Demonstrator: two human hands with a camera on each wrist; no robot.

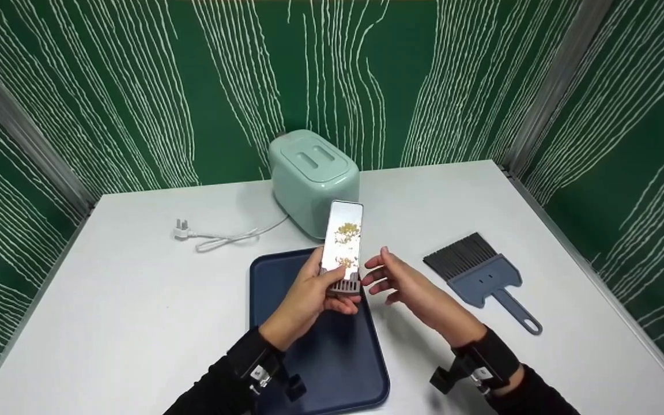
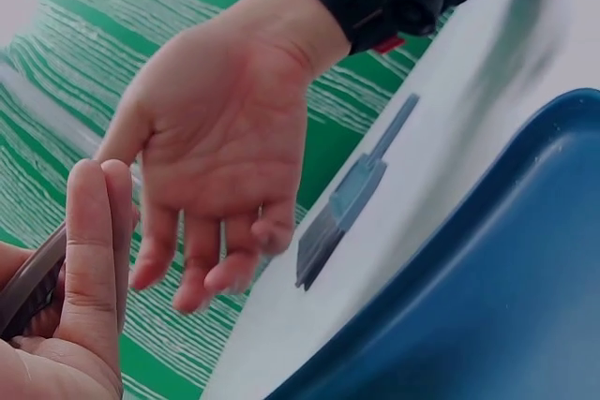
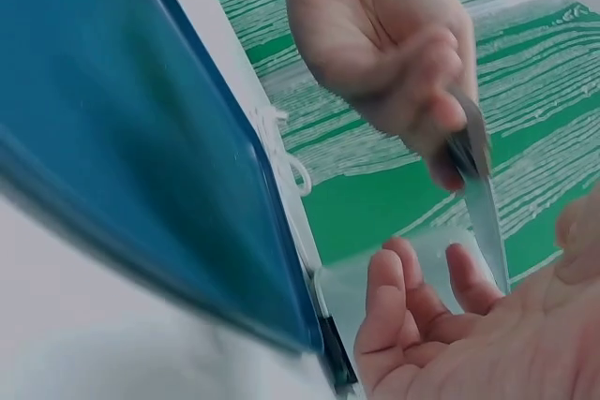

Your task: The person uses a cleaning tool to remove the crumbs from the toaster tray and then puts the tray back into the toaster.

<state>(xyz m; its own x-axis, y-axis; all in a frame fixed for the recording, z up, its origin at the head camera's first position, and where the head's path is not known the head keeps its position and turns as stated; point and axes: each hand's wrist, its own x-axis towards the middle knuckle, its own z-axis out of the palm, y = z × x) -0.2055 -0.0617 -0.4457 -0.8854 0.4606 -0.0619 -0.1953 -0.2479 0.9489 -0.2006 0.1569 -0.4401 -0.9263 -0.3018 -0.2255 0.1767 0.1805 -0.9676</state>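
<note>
My left hand (image 1: 302, 291) grips the slotted grey end of a narrow crumb tray (image 1: 335, 230), thumb on top and fingers beneath. Yellow-brown crumbs (image 1: 347, 231) lie in two patches on its bright, shiny face. In the right wrist view the crumb tray (image 3: 485, 217) appears nearly edge-on. Just right of it, my right hand (image 1: 410, 285) holds nothing, its fingers relaxed and slightly bent. The palm of that right hand (image 2: 225, 138) shows in the left wrist view. A dark blue serving tray (image 1: 338, 369) lies under both the left hand and the crumb tray.
Behind the crumb tray stands a mint-green toaster (image 1: 309, 173). Its white cord and plug (image 1: 182, 229) lie to the left. A blue brush with dark bristles (image 1: 485, 279) rests on the white table at right. Green patterned panels (image 1: 228, 115) enclose the table's back and sides.
</note>
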